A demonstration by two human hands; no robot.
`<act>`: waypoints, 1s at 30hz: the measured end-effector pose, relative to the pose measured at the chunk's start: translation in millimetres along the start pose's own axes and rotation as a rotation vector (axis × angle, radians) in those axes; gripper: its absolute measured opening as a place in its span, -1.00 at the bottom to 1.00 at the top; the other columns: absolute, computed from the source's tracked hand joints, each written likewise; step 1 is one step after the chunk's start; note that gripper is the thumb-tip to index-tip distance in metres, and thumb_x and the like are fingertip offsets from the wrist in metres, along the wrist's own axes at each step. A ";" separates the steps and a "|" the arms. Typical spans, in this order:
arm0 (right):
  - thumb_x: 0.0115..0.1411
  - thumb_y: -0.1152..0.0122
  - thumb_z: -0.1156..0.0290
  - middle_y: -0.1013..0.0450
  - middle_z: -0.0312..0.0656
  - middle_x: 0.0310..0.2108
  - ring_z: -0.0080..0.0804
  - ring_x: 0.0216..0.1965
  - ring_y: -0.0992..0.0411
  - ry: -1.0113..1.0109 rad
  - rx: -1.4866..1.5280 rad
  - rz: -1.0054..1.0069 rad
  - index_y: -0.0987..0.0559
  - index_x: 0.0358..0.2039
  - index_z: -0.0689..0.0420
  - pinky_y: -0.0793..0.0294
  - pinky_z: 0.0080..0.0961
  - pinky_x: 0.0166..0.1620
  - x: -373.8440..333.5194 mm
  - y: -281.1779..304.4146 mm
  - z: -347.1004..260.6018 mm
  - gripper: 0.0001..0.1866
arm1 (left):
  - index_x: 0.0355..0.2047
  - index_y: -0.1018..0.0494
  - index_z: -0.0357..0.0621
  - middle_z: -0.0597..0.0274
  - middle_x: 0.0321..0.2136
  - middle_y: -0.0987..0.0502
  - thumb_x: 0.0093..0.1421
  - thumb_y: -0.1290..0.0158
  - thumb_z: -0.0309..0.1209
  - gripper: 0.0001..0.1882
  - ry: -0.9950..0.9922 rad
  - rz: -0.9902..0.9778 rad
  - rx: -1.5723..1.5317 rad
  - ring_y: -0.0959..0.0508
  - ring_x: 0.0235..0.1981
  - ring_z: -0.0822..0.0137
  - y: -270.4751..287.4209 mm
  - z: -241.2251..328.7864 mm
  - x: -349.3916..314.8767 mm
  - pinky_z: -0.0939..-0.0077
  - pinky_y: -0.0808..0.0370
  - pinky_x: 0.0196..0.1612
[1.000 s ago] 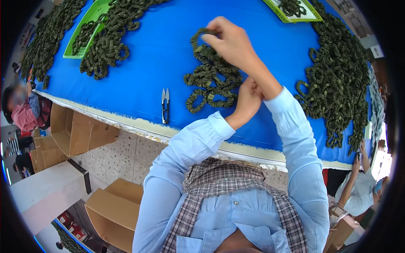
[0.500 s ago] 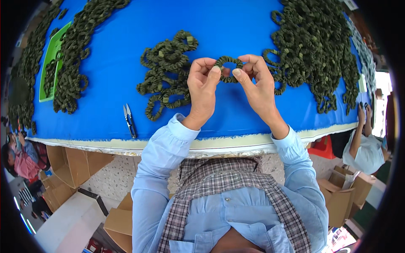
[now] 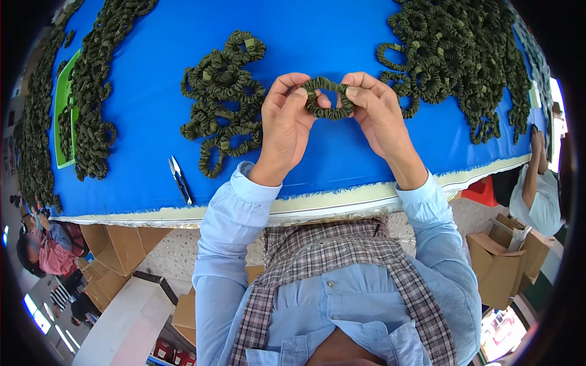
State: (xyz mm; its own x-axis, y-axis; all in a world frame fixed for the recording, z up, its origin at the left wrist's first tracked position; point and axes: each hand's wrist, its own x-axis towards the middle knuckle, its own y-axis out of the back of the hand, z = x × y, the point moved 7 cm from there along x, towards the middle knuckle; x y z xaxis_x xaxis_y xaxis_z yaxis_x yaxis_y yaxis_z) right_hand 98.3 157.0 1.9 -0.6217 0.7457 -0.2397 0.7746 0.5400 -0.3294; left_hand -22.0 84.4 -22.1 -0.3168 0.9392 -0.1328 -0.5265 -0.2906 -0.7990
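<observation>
Between my two hands is a dark green ruched scrunchie (image 3: pixel 329 114), held above the blue cloth with its ring pulled open. My left hand (image 3: pixel 285 125) pinches its left side between thumb and fingers. On the opposite side, my right hand (image 3: pixel 381 116) grips it the same way. Left of my hands lies a small pile of similar scrunchies (image 3: pixel 223 85). A far larger heap of scrunchies (image 3: pixel 455 55) spreads to the right, a few loose rings close to my right fingers. Thread snips (image 3: pixel 180 180) rest near the table's front edge.
A blue cloth (image 3: pixel 317 36) covers the table. At the left stands a green tray (image 3: pixel 59 131) beside a long row of scrunchies (image 3: pixel 91 97). Cardboard boxes (image 3: pixel 119 247) are under the table's edge. Another person (image 3: pixel 537 183) sits at the far right, and one more (image 3: pixel 52 247) at the left.
Both hands still hold the scrunchie, which has turned a little between my fingers. My view has shifted slightly, so the table and piles appear tilted.
</observation>
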 end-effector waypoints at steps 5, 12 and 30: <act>0.23 -0.07 0.41 -0.44 -0.36 -0.38 -0.68 -0.37 -0.31 -0.042 0.150 -0.065 -0.49 -0.26 0.15 -0.28 -0.72 -0.26 2.7 0.1 9.4 -0.88 | -0.13 -0.31 -0.27 0.14 -0.36 -0.45 0.27 0.13 -0.55 -0.83 0.046 -0.016 -0.081 -0.49 -0.34 0.39 -1.6 -1.2 -0.2 0.42 -0.48 -0.21; 0.24 -0.16 0.40 -0.45 -0.31 -0.34 -0.64 -0.29 -0.38 0.090 -0.136 -0.057 -0.45 -0.13 0.21 -0.35 -0.67 -0.17 -2.1 -8.1 -4.3 -0.76 | -0.15 -0.34 -0.28 0.18 -0.34 -0.44 0.26 0.09 -0.57 -0.84 -0.062 0.067 0.243 -0.44 -0.41 0.46 -2.2 7.3 -0.7 0.57 -0.41 -0.33; 0.12 -0.14 0.55 -0.24 -0.40 -0.64 -0.61 -0.59 -0.21 -0.145 0.697 -0.152 -0.45 -0.23 0.14 -0.27 -0.51 -0.35 8.2 18.2 2.1 -0.82 | -0.16 -0.32 -0.21 0.28 -0.45 -0.45 0.29 0.01 -0.47 -0.85 0.109 -0.013 0.302 -0.30 -0.54 0.62 -1.8 18.6 1.7 0.60 -0.39 -0.26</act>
State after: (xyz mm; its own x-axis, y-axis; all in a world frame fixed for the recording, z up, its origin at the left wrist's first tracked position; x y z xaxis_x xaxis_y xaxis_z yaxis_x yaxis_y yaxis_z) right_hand 107.1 172.1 -8.0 -0.7632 0.5968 -0.2476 0.4546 0.2236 -0.8622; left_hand -36.2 83.1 -10.0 -0.2310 0.9524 -0.1989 -0.7457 -0.3046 -0.5925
